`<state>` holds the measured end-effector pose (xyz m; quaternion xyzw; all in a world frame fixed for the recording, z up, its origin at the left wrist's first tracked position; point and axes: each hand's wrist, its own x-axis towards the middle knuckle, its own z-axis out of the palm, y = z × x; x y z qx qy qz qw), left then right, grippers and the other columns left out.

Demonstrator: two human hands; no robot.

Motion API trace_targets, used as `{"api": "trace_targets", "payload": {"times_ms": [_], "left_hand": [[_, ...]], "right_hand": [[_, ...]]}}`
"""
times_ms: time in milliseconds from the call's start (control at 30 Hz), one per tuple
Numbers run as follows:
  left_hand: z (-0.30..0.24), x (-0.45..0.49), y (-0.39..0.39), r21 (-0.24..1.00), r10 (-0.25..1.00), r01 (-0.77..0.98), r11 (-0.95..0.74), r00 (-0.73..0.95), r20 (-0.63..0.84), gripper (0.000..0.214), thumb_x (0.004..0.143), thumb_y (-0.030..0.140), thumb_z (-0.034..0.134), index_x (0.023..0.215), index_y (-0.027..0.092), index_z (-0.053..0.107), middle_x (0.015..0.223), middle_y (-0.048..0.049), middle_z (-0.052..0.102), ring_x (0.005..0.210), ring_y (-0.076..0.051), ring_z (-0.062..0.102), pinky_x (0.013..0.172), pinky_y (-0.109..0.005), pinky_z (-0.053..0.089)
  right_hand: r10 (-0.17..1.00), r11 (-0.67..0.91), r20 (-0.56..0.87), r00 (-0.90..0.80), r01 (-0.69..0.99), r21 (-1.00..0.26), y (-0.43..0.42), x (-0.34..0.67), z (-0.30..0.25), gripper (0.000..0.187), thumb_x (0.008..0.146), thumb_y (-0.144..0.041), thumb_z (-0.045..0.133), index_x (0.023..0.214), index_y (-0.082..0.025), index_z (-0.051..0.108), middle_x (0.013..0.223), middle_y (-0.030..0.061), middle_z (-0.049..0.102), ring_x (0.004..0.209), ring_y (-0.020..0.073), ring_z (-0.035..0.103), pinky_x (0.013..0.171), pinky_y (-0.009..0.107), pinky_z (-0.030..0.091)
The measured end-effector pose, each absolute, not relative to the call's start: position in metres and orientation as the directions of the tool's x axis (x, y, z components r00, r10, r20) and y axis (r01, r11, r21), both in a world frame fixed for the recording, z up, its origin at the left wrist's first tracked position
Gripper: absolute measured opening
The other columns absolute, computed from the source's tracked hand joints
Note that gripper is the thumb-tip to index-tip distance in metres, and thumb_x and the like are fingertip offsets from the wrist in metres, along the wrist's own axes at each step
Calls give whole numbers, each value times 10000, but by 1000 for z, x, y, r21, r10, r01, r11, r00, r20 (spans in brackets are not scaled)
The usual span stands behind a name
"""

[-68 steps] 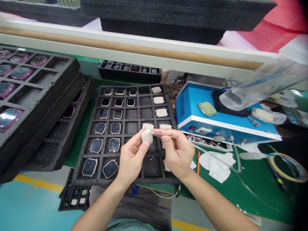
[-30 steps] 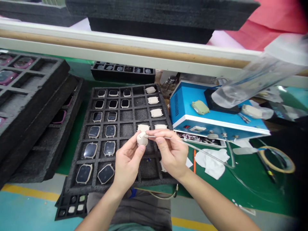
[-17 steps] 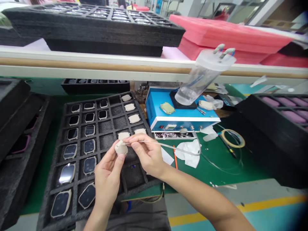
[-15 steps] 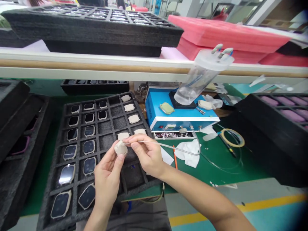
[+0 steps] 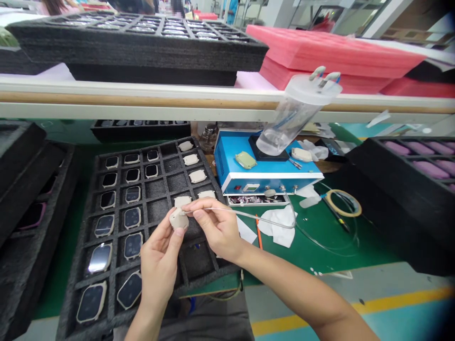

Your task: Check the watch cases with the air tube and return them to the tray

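Pinching a beige case (image 5: 178,219) between thumb and fingertips, the left hand (image 5: 159,260) covers the case's left and lower edges. The right hand (image 5: 218,231) has thumb and forefinger pressed together around a clear tube (image 5: 263,219), its end at the case's upper right; the exact contact is too small to make out, and the remaining right fingers are partly hidden. The case is smooth, matte and rounded, held tilted above the tray (image 5: 155,187), with a small dark dot toward its upper left; foreshortened, its long axis cannot be told. The tube's end points left, and its slick, flexible length runs right, then loops toward a blue box (image 5: 265,169). The tray is coarse grey-black foam, its lower left corner cut off and several compartments screened by the hands. On the box stands a translucent cylinder (image 5: 289,121); a crumpled white tissue (image 5: 282,235) lies where the tube bends.
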<state>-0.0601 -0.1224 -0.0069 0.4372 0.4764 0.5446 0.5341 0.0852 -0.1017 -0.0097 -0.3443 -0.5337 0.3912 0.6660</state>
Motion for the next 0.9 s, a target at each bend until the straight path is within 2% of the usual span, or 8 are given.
{"api": "trace_targets", "payload": {"times_ms": [200, 500, 733, 900], "left_hand": [[-8, -60, -122, 986, 999, -169, 10, -40, -17, 464, 893, 351, 814, 1341, 259, 736, 1403, -67, 724, 1322, -276, 670, 1188, -429, 490], [-6, -59, -122, 986, 998, -168, 18, -51, -27, 467, 888, 360, 817, 1339, 267, 739, 1410, -73, 717, 1332, -296, 661, 1201, -467, 475], [-3, -58, -122, 984, 999, -177, 22, -41, -29, 486, 875, 375, 830, 1340, 262, 741, 1408, -90, 716, 1352, -309, 644, 1211, -462, 464], [-2, -58, -122, 984, 999, -179, 14, -40, -22, 476, 879, 367, 828, 1336, 269, 742, 1407, -82, 718, 1353, -298, 644, 1209, -447, 466]], "right_hand": [[891, 452, 437, 124, -143, -881, -102, 85, -8, 148, 1025, -324, 613, 1046, -237, 730, 1058, 77, 777, 975, 195, 770, 883, 354, 664], [890, 454, 440, 117, -141, -880, -102, 86, -7, 154, 1025, -330, 612, 1043, -236, 733, 1057, 78, 779, 971, 199, 768, 888, 364, 662], [894, 446, 433, 118, -132, -885, -101, 85, -6, 175, 1021, -369, 614, 1023, -238, 730, 1030, 77, 770, 946, 196, 758, 884, 369, 665], [887, 460, 446, 118, -142, -877, -101, 86, -5, 156, 1018, -326, 619, 1031, -232, 743, 1030, 79, 760, 935, 191, 751, 877, 364, 663]]}}
